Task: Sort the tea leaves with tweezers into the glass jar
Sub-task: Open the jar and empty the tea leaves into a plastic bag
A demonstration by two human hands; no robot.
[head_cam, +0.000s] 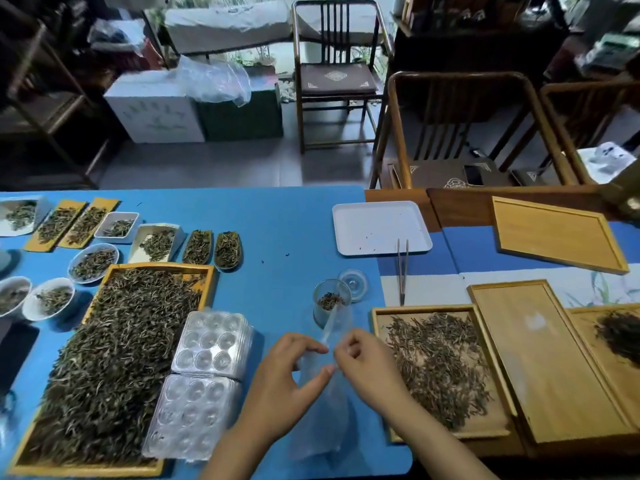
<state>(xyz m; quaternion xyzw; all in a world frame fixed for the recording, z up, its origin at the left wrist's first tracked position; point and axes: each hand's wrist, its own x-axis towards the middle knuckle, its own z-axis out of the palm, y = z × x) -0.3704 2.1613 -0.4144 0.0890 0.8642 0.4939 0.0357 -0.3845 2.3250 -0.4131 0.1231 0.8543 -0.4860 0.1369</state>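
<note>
Both hands pinched a clear plastic bag, seemingly opening it; tweezers lay unused beyond the glass jar.

A clear plastic bag between both hands is too transparent to trace its edges. The left edge cuts off a white bowl, and the right edge crops a dark tea pile.
</note>
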